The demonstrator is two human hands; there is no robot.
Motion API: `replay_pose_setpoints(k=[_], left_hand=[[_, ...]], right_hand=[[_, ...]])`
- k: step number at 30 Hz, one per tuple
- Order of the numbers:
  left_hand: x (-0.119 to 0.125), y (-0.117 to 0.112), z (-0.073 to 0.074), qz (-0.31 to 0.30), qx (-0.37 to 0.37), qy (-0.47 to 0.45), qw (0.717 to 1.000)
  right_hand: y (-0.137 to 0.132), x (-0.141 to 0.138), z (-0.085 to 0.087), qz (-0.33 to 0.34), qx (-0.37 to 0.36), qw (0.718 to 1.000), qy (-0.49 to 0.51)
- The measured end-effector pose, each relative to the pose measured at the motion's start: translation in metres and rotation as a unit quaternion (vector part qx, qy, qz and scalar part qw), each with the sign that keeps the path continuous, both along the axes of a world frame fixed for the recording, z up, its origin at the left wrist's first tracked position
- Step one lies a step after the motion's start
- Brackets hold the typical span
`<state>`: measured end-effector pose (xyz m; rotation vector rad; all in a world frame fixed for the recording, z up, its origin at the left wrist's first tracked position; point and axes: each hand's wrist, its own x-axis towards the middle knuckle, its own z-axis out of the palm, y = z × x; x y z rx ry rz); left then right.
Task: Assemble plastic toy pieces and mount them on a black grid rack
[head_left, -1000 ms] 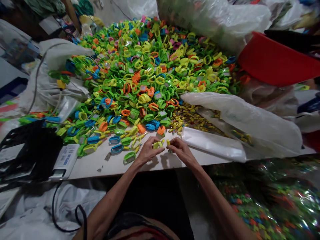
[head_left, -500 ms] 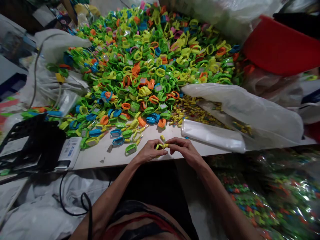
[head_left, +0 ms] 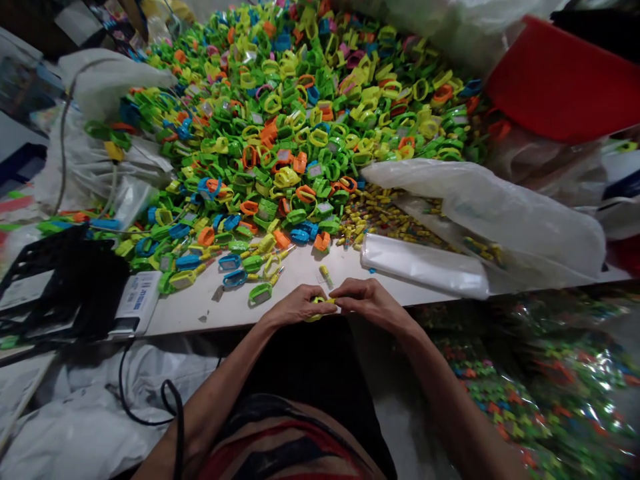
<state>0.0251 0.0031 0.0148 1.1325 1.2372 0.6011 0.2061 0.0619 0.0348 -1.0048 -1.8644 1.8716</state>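
Note:
At the table's front edge, my left hand (head_left: 295, 307) is closed around a yellow toy watch (head_left: 314, 317), mostly covered by the fingers. My right hand (head_left: 374, 304) meets it from the right, its thumb and fingers pinching a small yellow tube (head_left: 331, 301) against the watch. How far the two are joined is hidden. Just beyond the fingertips lies a loose clear tube with a yellow end (head_left: 325, 276). To the left, a green toy watch (head_left: 261, 293) and a blue toy watch (head_left: 235, 278) rest on the white table (head_left: 290, 280).
A large heap of coloured toy watches (head_left: 285, 133) covers the back. Many small yellow tubes (head_left: 380, 217) spill from a plastic bag (head_left: 490, 200). A stack of clear bags (head_left: 425, 267) lies right; a white device (head_left: 136, 303) stands left. Filled bags (head_left: 525, 393) lie below, right.
Both hands have come slightly lower and nearer the body with the yellow watch. The loose tube beyond the fingers shows more fully. The whole view has shifted slightly.

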Motion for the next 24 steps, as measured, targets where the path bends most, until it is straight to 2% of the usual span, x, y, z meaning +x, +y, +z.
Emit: replay_pose_setpoints(k=[8, 15, 19, 24], left_hand=[[-0.017, -0.006, -0.004, -0.034, 0.010, 0.022, 0.999], [-0.029, -0.006, 0.009, -0.017, 0.033, 0.062, 0.997], [-0.025, -0.009, 0.009, 0.000, 0.083, 0.082, 0.993], [-0.020, -0.011, 0.000, 0.002, 0.238, 0.162, 0.958]], right_hand=[[-0.012, -0.015, -0.011, -0.005, -0.010, 1.000, -0.001], [-0.012, -0.023, -0.006, 0.004, -0.005, 1.000, 0.025], [-0.016, -0.019, 0.003, 0.001, 0.099, 0.995, 0.016], [-0.028, -0.021, 0.003, -0.025, 0.214, 0.976, 0.026]])
